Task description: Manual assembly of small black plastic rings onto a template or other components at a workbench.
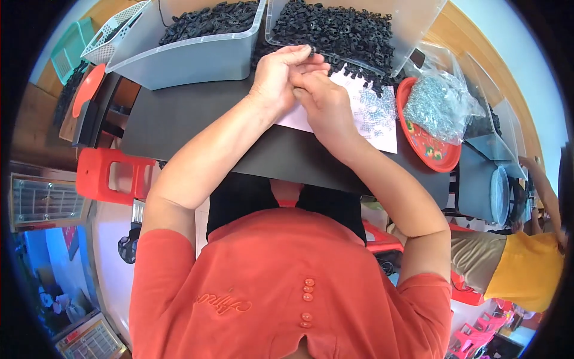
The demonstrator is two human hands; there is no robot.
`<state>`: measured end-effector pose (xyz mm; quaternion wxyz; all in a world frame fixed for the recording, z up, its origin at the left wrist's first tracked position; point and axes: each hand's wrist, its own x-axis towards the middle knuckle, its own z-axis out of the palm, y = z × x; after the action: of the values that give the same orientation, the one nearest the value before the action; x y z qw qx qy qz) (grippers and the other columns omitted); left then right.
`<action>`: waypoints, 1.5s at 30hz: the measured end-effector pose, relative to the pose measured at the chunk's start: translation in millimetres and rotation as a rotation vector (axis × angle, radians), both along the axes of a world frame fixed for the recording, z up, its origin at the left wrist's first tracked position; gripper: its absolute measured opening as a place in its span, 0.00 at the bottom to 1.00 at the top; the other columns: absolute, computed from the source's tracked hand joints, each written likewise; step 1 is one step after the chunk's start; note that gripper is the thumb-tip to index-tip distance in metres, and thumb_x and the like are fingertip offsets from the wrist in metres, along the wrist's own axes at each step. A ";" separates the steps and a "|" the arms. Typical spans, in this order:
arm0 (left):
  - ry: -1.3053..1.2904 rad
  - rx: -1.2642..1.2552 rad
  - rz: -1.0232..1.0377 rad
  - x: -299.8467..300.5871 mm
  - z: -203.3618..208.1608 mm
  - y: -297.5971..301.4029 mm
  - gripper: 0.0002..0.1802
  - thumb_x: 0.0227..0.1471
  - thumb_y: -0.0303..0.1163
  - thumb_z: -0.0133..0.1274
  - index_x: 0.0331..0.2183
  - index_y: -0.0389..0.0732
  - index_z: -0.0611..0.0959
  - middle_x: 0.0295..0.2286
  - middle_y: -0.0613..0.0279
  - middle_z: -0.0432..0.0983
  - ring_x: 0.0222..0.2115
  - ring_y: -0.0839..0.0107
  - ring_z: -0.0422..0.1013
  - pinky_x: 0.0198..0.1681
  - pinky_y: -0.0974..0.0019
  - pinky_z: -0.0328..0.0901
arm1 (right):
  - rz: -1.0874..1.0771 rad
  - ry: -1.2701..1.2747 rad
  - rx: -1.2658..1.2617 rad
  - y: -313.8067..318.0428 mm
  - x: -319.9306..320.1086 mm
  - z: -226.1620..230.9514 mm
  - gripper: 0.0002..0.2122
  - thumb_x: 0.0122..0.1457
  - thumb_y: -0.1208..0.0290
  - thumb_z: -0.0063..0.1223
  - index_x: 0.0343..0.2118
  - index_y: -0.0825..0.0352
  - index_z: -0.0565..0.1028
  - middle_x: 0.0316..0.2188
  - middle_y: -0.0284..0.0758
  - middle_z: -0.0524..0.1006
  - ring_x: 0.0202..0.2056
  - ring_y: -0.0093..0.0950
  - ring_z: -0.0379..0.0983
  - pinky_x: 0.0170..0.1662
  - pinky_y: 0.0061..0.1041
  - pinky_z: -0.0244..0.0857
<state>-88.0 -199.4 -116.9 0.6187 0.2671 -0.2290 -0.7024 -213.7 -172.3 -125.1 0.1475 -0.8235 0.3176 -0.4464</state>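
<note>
Both my hands meet over the dark table (185, 113), in front of a clear bin of black plastic parts. My left hand (275, 78) is curled, with a small black plastic part (312, 52) showing at its thumb and fingertips. Against its fingers rests my right hand (327, 99), thumb and forefinger pinched together; whatever they hold is hidden. Under the hands lies a pale pink sheet of paper (381, 141), with small shiny pieces (375, 110) scattered on it. Loose black parts (373, 78) spill from the bin onto the paper's far edge.
Two clear bins (197, 69) of black parts stand at the back. On the right, a red tray (439, 157) carries a plastic bag (439, 99) of small shiny pieces. A red stool (95, 173) stands at left. Another person in a yellow top (529, 269) is at far right.
</note>
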 end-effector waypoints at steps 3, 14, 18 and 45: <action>-0.011 0.014 0.000 -4.1 0.8 1.1 0.09 0.54 0.31 0.51 0.35 0.35 0.74 0.33 0.50 0.74 0.40 0.53 0.72 0.47 0.52 0.66 | -0.008 0.064 0.020 5.6 -9.8 6.0 0.08 0.51 0.80 0.53 0.35 0.69 0.75 0.30 0.39 0.75 0.32 0.37 0.75 0.36 0.29 0.68; -0.540 -0.171 0.036 -17.6 3.6 8.3 0.08 0.51 0.25 0.54 0.33 0.30 0.79 0.25 0.57 0.76 0.25 0.71 0.73 0.28 0.70 0.69 | -0.022 -0.273 0.515 -34.6 -59.5 32.4 0.05 0.53 0.74 0.54 0.28 0.70 0.77 0.19 0.29 0.74 0.21 0.16 0.67 0.25 0.17 0.63; -0.665 -0.189 0.022 -22.8 4.3 10.2 0.06 0.51 0.24 0.53 0.32 0.30 0.79 0.25 0.57 0.76 0.23 0.72 0.73 0.25 0.71 0.69 | 0.029 -0.344 0.630 -41.1 -67.6 25.0 0.05 0.53 0.73 0.54 0.27 0.69 0.77 0.19 0.28 0.74 0.21 0.15 0.67 0.24 0.15 0.62; -0.916 -0.245 -0.005 -30.4 3.9 21.5 0.03 0.51 0.24 0.53 0.29 0.33 0.79 0.20 0.64 0.73 0.17 0.79 0.68 0.15 0.75 0.62 | 0.098 -0.248 0.738 -38.4 -72.9 20.7 0.05 0.54 0.74 0.53 0.25 0.70 0.74 0.18 0.28 0.72 0.19 0.15 0.67 0.22 0.15 0.61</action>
<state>-118.4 -177.9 -113.1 0.4793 0.4738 -0.5601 -0.4817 -286.6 -210.7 -104.4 0.4923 -0.6691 0.3967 -0.3906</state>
